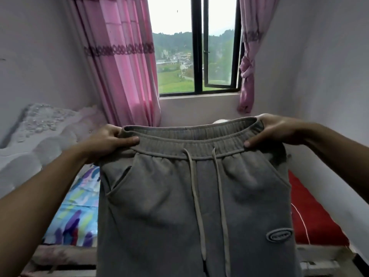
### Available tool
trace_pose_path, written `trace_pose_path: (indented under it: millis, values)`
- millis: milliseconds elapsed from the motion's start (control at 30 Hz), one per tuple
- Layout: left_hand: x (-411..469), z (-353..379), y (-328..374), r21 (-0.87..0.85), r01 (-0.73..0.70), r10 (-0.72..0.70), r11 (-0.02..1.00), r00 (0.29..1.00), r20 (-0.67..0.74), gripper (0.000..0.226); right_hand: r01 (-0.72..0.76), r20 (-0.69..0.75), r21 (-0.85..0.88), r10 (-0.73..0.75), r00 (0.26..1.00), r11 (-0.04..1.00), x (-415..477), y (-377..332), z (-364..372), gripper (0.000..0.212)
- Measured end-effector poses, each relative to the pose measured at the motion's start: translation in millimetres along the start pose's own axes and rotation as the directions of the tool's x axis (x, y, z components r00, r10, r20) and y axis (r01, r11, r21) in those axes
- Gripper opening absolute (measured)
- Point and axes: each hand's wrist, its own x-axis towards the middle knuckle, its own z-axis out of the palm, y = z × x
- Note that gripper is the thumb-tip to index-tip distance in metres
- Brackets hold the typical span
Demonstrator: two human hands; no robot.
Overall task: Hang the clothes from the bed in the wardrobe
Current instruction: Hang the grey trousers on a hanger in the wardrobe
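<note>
A person holds up a pair of grey sweatpants (179,196) by the waistband (189,136), in front of the chest and above the bed (79,196). The left hand (107,139) pinches the left end of the waistband, thumb laid along the front and fingers curled behind the cloth. The right hand (277,129) pinches the right end the same way, thumb on the front, fingers hidden behind. The waistband is stretched flat between the two hands, and the legs hang straight down out of view at the bottom edge. Two pale drawstrings (207,196) dangle from the middle of the waistband. An oval patch (279,234) sits low on the right leg.

Below the sweatpants, the bed carries a sheet with bright coloured streaks on the left and a red cloth (311,216) on the right. A white pillow (40,136) lies at far left against the wall. Behind, a dark-framed window (197,47) stands partly open, with pink curtains (123,66) on either side; the right one is tied in a knot.
</note>
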Motion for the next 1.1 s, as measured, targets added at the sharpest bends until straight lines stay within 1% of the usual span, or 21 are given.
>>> trace_pose_path:
  millis: [67,133,233,333,400,433,467,533,567,633,700,767,867,933,967,1033,1100]
  values:
    - [24,6,-30,-0.038,0.025,-0.023,0.999,0.998,0.051,0.085,-0.032,-0.047,0.04,0.033,0.998,0.999,23,19,6,0.063]
    - [44,12,-57,-0.095,0.066,-0.053,0.993,0.991,0.125,0.08,-0.038,-0.027,0.062,0.04,0.999,0.997,43,35,14,0.057]
    - [92,16,-106,-0.125,0.139,-0.109,0.982,0.97,0.218,0.081,-0.097,0.002,0.109,0.098,0.995,0.989,94,65,23,0.037]
    - [141,18,-140,-0.142,0.176,-0.138,0.974,0.96,0.244,0.087,-0.128,-0.015,0.142,0.132,0.991,0.982,141,89,25,0.026]
    - [178,18,-151,-0.156,0.164,-0.125,0.974,0.965,0.233,0.09,-0.14,-0.05,0.165,0.15,0.987,0.976,171,99,20,0.022]
    - [198,19,-154,-0.153,0.159,-0.122,0.975,0.967,0.225,0.086,-0.139,-0.074,0.175,0.154,0.985,0.975,187,104,15,0.022]
    - [218,20,-157,-0.152,0.155,-0.12,0.976,0.969,0.216,0.073,-0.13,-0.103,0.183,0.151,0.983,0.975,204,110,8,0.023]
    - [259,23,-160,-0.149,0.145,-0.117,0.978,0.976,0.182,0.026,-0.111,-0.171,0.201,0.146,0.974,0.973,239,121,-6,0.025]
    - [280,25,-163,-0.125,0.124,-0.104,0.984,0.983,0.149,0.014,-0.102,-0.205,0.203,0.144,0.968,0.974,257,127,-12,0.026]
    - [324,35,-172,-0.067,0.074,-0.069,0.995,0.994,0.083,0.014,-0.086,-0.268,0.18,0.132,0.954,0.98,296,142,-21,0.023]
    - [367,48,-188,0.008,0.058,-0.058,0.998,0.998,0.03,0.021,-0.094,-0.331,0.143,0.137,0.934,0.985,337,163,-28,0.018]
    - [411,66,-216,0.068,0.101,-0.1,0.993,0.995,-0.016,0.03,-0.135,-0.386,0.133,0.177,0.905,0.982,386,196,-33,0.018]
    - [478,96,-284,0.156,0.213,-0.199,0.964,0.975,-0.1,0.043,-0.271,-0.415,0.067,0.273,0.868,0.96,461,256,-33,0.022]
    - [513,121,-323,0.289,0.297,-0.267,0.91,0.953,-0.14,0.042,-0.353,-0.4,0.0,0.324,0.857,0.935,507,299,-25,0.021]
    - [525,135,-336,0.381,0.338,-0.295,0.86,0.94,-0.169,0.037,-0.384,-0.386,-0.032,0.343,0.856,0.923,529,322,-18,0.021]
    - [549,164,-364,0.548,0.385,-0.304,0.743,0.923,-0.237,0.028,-0.453,-0.363,-0.109,0.388,0.847,0.885,567,364,2,0.026]
    - [573,196,-404,0.597,0.448,-0.363,0.665,0.893,-0.267,0.028,-0.523,-0.384,-0.17,0.433,0.815,0.835,601,409,24,0.025]
